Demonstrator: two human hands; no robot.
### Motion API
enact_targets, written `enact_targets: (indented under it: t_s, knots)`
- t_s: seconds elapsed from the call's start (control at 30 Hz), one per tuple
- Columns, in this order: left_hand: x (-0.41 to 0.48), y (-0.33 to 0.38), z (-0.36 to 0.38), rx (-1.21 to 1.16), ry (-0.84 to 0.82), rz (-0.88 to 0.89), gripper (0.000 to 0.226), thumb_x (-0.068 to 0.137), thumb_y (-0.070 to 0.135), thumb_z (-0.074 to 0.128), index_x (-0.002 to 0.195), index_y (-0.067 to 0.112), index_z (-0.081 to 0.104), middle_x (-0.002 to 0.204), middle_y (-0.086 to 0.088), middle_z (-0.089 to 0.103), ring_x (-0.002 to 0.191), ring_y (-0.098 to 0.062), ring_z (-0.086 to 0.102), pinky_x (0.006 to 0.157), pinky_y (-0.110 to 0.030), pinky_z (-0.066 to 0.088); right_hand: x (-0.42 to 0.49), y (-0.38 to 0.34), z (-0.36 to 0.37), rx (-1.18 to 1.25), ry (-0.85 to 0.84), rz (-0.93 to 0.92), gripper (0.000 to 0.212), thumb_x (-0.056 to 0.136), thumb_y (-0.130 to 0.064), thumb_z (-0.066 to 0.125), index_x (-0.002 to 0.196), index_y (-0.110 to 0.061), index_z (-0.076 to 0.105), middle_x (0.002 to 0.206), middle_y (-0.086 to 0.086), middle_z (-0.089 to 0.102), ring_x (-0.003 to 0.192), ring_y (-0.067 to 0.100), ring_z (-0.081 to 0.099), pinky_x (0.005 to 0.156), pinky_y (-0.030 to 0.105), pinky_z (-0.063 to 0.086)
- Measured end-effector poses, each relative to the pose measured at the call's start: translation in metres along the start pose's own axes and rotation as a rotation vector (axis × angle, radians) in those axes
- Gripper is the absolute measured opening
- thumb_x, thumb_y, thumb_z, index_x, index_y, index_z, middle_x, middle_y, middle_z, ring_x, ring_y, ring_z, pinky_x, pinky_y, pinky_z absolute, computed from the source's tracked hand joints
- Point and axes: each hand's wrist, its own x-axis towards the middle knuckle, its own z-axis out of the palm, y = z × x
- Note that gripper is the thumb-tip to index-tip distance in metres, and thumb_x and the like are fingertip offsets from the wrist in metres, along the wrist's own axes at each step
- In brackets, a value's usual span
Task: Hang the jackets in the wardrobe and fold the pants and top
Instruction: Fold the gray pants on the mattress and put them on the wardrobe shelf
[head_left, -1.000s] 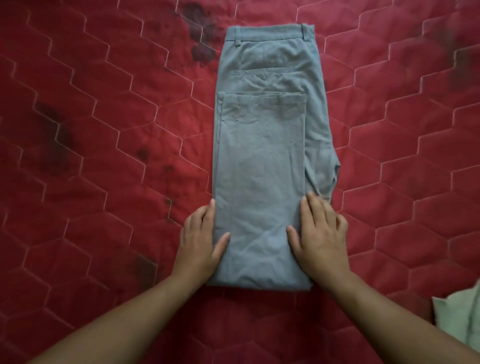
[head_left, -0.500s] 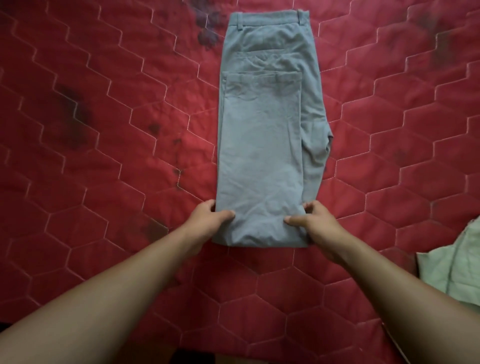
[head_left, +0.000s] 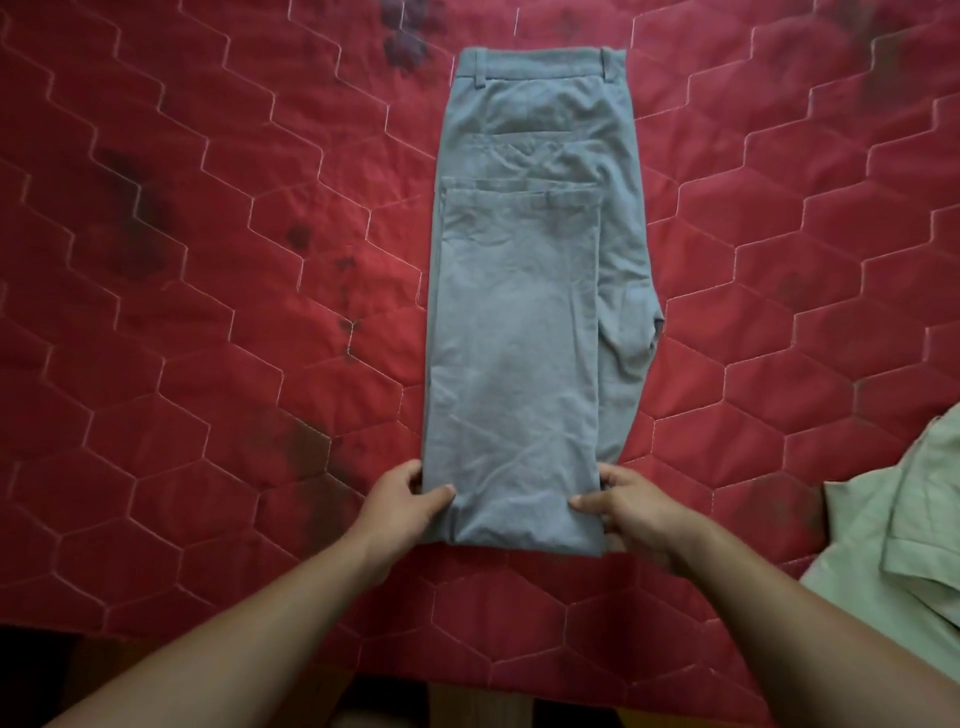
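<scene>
Head view, looking straight down on red quilted bedspread (head_left: 208, 364): hexagon stitching, dark blotches on left half and near top centre. Near edge of bedspread along bottom of frame, dark gap and brown strip beyond it.

Grey-blue trousers (head_left: 519, 338) flat on bedspread at centre, long axis running away from person. Waistband with belt loops at far end, pocket welt just below it. Legs doubled back over seat, hem edge lying straight across just under pocket. Folded end nearest person. Crotch point poking out on right side, under top layer. Fabric lightly creased, left edges lined up neatly.

Pale green top (head_left: 893, 545) rumpled at lower right, cut off by frame, apart from trousers.

Left hand (head_left: 400, 504) pinching near-left corner of fold, thumb on top, fingers curled at side edge. Right hand (head_left: 628, 509) grasping near-right corner same way, thumb on top, fingers wrapped round edge.

Wide open quilt left of trousers. Open strip on right as far as top. Narrow strip of quilt past waistband before frame edge. Short band of quilt between fold and near edge.
</scene>
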Motion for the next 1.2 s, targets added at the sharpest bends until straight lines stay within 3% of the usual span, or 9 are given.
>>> enact_targets:
  t_s: [0.23,0.33,0.43,0.53,0.73,0.87,1.0,1.1,1.2]
  knots:
    - [0.002,0.022,0.004,0.105,0.118,0.133,0.019,0.087,0.023,0.073,0.105,0.022,0.069,0.097,0.009,0.075,0.088,-0.006,0.071,0.085,-0.039,0.059,-0.007,-0.016,-0.001,-0.042,-0.038,0.046,0.023,0.094,-0.010,0.067,0.117,-0.013,0.070,0.100,0.008,0.079,0.084,0.029,0.076,0.073,0.044,0.062]
    - [0.030,0.064,0.003,-0.002,0.208,0.243,0.028,0.088,0.018,0.074,0.114,0.016,0.066,0.105,0.005,0.073,0.094,-0.010,0.070,0.089,-0.035,0.058,0.004,-0.057,-0.001,0.020,0.041,-0.092,0.022,0.093,-0.017,0.070,0.114,-0.011,0.070,0.084,0.005,0.075,0.066,0.020,0.068,0.059,0.030,0.047]
    - [0.062,0.109,0.000,-0.072,0.281,0.362,0.030,0.088,0.010,0.072,0.118,0.012,0.066,0.109,-0.001,0.071,0.094,-0.009,0.067,0.087,-0.021,0.054,0.022,-0.114,-0.002,0.162,0.150,-0.254,0.019,0.092,-0.012,0.069,0.112,-0.013,0.067,0.090,0.007,0.075,0.065,0.016,0.070,0.046,0.024,0.049]
    - [0.091,0.146,-0.004,-0.196,0.311,0.385,0.030,0.088,0.003,0.070,0.118,0.006,0.066,0.102,-0.001,0.069,0.088,-0.007,0.064,0.079,-0.012,0.051,0.038,-0.164,-0.005,0.194,0.208,-0.350,0.018,0.093,-0.011,0.068,0.110,-0.015,0.066,0.097,0.006,0.075,0.075,0.017,0.072,0.055,0.028,0.055]
    - [0.127,0.189,-0.017,-0.275,0.365,0.465,0.048,0.086,0.000,0.071,0.130,0.009,0.057,0.119,-0.004,0.064,0.107,-0.012,0.062,0.096,-0.022,0.052,0.056,-0.212,-0.011,0.184,0.231,-0.396,0.023,0.092,-0.007,0.069,0.115,-0.013,0.068,0.107,0.006,0.076,0.091,0.022,0.073,0.071,0.033,0.056]
    - [0.139,0.205,-0.027,-0.197,0.370,0.452,0.047,0.086,0.005,0.072,0.131,0.011,0.058,0.114,0.000,0.064,0.095,-0.006,0.061,0.089,-0.018,0.052,0.063,-0.227,-0.013,0.221,0.236,-0.408,0.025,0.091,-0.003,0.067,0.115,-0.011,0.068,0.109,0.010,0.076,0.102,0.029,0.073,0.084,0.041,0.060]
    - [0.145,0.209,-0.036,0.045,0.325,0.563,0.041,0.083,0.013,0.074,0.122,0.024,0.063,0.112,-0.005,0.065,0.091,-0.014,0.064,0.090,-0.028,0.055,0.059,-0.232,-0.017,0.269,0.118,-0.365,0.039,0.089,0.008,0.060,0.124,-0.009,0.066,0.115,0.016,0.074,0.105,0.035,0.072,0.080,0.043,0.063]
    - [0.149,0.221,-0.037,0.020,0.314,0.493,0.047,0.083,0.014,0.077,0.125,0.025,0.058,0.109,0.004,0.063,0.085,-0.009,0.063,0.082,-0.023,0.055,0.059,-0.239,-0.022,0.271,0.057,-0.355,0.043,0.089,0.009,0.057,0.126,-0.011,0.065,0.116,0.017,0.074,0.104,0.034,0.072,0.078,0.043,0.063]
    - [0.151,0.230,-0.033,-0.008,0.297,0.421,0.031,0.082,0.006,0.074,0.109,0.017,0.063,0.093,0.001,0.071,0.075,-0.008,0.065,0.072,-0.030,0.058,0.062,-0.243,-0.023,0.286,0.039,-0.357,0.031,0.096,-0.001,0.059,0.124,-0.014,0.067,0.115,0.013,0.075,0.100,0.027,0.075,0.077,0.038,0.063]
